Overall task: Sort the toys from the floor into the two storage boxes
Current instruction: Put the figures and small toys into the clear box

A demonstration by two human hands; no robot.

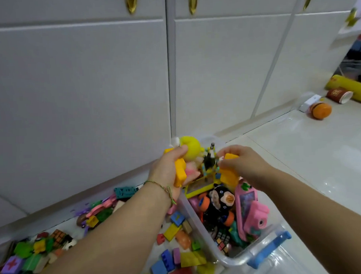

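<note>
Above the clear storage box point(234, 262) (blue-handled), the left grip point(165, 170) clasps a long orange block point(180, 173); the right grip point(246, 165) clasps a chunky orange block point(229, 176).

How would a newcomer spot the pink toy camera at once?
Start at the clear storage box with the blue handle, on the floor at lower right. Near its right wall, right of the black plush toy, lies the pink toy camera. Unlike the flat pink toy alongside, it is chunky with a round lens.
</note>
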